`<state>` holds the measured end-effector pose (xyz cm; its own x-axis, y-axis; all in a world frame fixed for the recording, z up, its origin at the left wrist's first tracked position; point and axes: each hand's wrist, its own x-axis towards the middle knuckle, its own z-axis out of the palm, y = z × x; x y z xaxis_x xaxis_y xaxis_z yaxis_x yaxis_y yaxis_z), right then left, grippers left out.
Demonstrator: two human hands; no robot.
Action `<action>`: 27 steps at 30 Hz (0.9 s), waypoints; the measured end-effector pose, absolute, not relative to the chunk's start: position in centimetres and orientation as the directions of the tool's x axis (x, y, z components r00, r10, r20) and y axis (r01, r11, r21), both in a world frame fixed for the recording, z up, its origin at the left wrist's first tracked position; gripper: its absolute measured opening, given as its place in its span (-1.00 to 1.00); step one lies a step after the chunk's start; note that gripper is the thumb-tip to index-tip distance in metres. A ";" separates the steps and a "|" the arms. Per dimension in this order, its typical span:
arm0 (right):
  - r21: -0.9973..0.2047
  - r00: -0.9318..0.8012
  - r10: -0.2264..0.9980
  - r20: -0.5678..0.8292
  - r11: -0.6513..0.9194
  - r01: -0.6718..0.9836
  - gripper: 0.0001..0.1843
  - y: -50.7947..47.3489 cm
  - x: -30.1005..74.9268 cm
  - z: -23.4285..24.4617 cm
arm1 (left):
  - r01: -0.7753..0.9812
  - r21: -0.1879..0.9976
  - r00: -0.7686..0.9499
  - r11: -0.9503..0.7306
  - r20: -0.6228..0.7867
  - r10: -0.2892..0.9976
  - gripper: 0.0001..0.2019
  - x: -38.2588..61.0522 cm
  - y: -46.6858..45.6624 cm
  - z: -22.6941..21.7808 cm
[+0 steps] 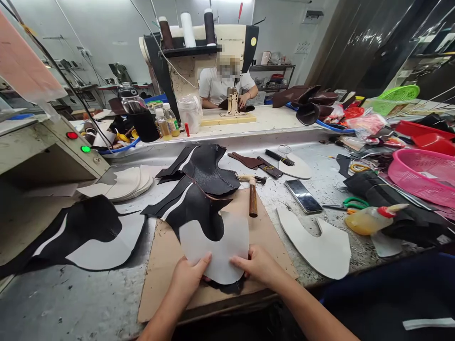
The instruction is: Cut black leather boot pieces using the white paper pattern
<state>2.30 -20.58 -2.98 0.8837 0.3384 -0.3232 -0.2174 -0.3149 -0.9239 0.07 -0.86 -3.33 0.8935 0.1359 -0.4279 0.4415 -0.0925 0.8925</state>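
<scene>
A white U-shaped lining piece [227, 251] lies over the lower part of a black shoe upper [194, 203], near the front edge of the bench. My left hand [190, 274] grips its left side, thumb on top and fingers underneath. On the right side, my right hand [261, 265] pinches the edge the same way. Under both sits a brown cardboard sheet [152, 293]. Behind is another black upper [209, 170], with a hammer [252, 196] to its right. A black upper with a white piece on it [95, 232] rests at left.
White cut pieces are stacked [124, 182] at left; another white piece [320, 246] lies right. Near it are a phone [303, 195], scissors [355, 203], a glue bottle [369, 220] and a pink basket [419, 180]. Across the bench a person [209, 87] works at a sewing machine [232, 102].
</scene>
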 end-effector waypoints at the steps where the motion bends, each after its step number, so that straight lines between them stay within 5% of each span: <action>1: -0.924 0.885 0.346 -0.311 -0.330 -0.195 -0.71 -20.6 2.1 -2.8 | 0.444 0.887 0.894 -0.127 -0.427 0.139 -0.63 0.1 -0.8 -3.2; 8: -0.852 0.894 0.367 -0.256 -0.523 -0.029 -0.73 -20.4 1.8 -1.2 | 0.402 0.902 0.906 -0.156 -0.367 0.211 -0.66 -0.2 -1.0 -2.4; 16: -0.786 0.893 0.338 -0.297 -0.618 -0.028 -0.75 -20.2 2.0 -0.3 | 0.432 0.890 0.900 -0.147 -0.414 0.138 -0.65 0.1 0.6 -2.1; 27: -0.682 0.872 0.306 -0.381 -0.730 -0.042 -0.86 -19.7 1.7 -0.5 | 0.404 0.885 0.905 -0.230 -0.351 0.239 -0.74 3.1 5.3 -2.8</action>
